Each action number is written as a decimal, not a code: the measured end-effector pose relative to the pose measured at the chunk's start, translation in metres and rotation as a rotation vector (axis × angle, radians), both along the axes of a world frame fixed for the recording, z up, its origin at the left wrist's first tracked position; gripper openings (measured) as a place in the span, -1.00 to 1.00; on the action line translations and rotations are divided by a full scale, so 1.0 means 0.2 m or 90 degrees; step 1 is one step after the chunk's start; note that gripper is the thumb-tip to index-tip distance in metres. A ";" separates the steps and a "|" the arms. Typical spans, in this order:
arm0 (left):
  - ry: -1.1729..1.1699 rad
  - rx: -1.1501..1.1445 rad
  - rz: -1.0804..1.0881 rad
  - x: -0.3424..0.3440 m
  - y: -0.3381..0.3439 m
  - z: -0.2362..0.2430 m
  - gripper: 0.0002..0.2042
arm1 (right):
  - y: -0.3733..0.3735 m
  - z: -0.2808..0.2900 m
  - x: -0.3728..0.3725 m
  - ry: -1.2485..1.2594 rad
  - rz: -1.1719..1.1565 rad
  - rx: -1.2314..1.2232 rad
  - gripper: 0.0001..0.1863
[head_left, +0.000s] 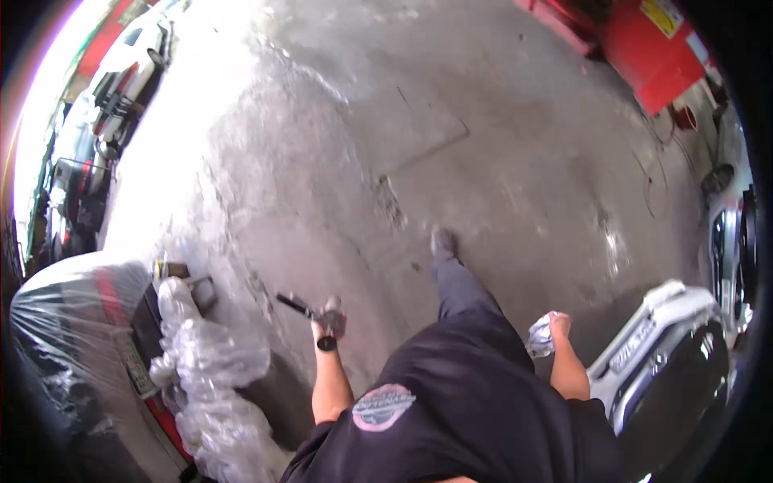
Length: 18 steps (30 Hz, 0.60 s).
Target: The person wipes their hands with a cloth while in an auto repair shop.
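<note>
My left hand (336, 324) is closed round a silver-and-black hand tool (296, 304). A black cylinder sticks out of it to the left and a round black end shows by my wrist; its exact kind I cannot make out. Over on the right, my right hand (561, 323) grips a crumpled whitish wad (540, 336), cloth or thin plastic, I cannot tell which. Both arms hang away from my dark shirt, over the concrete floor (322, 209). One of my legs is stretched forward, its shoe (443, 241) on the floor.
Clear plastic sheeting (213, 362) covers a car (72, 306) at lower left. To the right, close to my right arm, stands a white car part with a dark panel (652, 338). A red machine (652, 56) and a loose cable are at upper right; vehicles (121, 88) stand at upper left.
</note>
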<state>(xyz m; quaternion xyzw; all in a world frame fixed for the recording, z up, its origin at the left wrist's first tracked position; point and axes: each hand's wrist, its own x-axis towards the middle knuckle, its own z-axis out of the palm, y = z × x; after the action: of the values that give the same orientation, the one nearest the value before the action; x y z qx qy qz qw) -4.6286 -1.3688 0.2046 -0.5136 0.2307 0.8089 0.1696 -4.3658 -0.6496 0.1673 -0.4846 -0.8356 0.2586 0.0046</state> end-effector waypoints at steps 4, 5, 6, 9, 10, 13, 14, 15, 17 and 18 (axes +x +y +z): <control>-0.050 -0.056 0.139 -0.57 -0.18 -0.06 -0.74 | -0.03 0.06 -1.44 0.134 0.009 -0.420 -0.57; -0.088 -0.036 0.172 -0.73 -0.15 -0.03 -0.73 | -0.03 0.11 -1.81 0.133 0.040 -0.434 -0.61; -0.121 -0.018 0.204 -0.92 -0.16 0.03 -0.69 | -0.06 0.17 -2.22 0.136 0.072 -0.449 -0.64; -0.039 0.091 0.315 -1.32 -0.49 -0.13 -0.65 | -0.18 0.40 -3.53 0.270 0.205 -0.444 -0.69; 0.009 0.190 0.338 -1.36 -0.56 -0.10 -0.62 | -0.38 0.59 -3.96 0.236 0.326 -0.382 -0.69; -0.195 -0.077 0.259 -2.26 -0.28 -0.03 -0.66 | -0.24 0.62 -4.80 0.315 0.385 -0.121 -0.71; -0.208 -0.074 0.240 -2.55 -0.27 -0.05 -0.63 | -0.22 0.63 -5.09 0.333 0.362 -0.032 -0.74; -0.202 -0.080 0.273 -2.72 -0.36 -0.11 -0.62 | -0.33 0.69 -5.37 0.301 0.353 -0.075 -0.78; -0.210 -0.058 0.334 -3.17 -0.43 -0.18 -0.63 | -0.34 0.65 -5.74 0.224 0.360 -0.019 -0.81; -0.195 -0.042 0.332 -3.52 -0.40 -0.21 -0.63 | -0.27 0.56 -5.84 0.180 0.369 0.079 -0.81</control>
<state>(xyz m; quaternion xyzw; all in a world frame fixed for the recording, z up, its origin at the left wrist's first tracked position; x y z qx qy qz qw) -5.3319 -1.4483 0.1630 -0.6769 0.0889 0.7301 -0.0281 -5.5347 -0.7029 0.2785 -0.1844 -0.9441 0.2622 0.0763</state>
